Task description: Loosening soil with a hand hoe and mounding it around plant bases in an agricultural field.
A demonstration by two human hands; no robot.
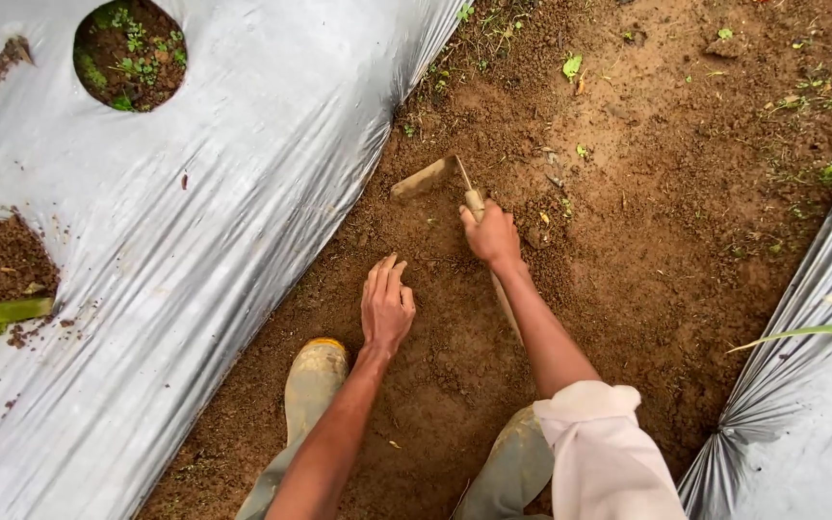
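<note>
My right hand point(491, 235) grips the wooden handle of a small hand hoe point(432, 177), whose muddy blade rests on the brown soil point(628, 212) next to the edge of the silver plastic sheet. The handle runs back under my forearm. My left hand point(386, 306) lies flat on the soil with fingers stretched out, holding nothing, a short way below and left of the hoe blade.
Silver plastic mulch sheet point(195, 212) covers the bed on the left, with round holes showing soil and small weeds point(129, 53). Another sheet point(811, 404) lies at the right. My muddy rubber boot point(313, 377) stands on the soil path. Small weeds dot the far ground.
</note>
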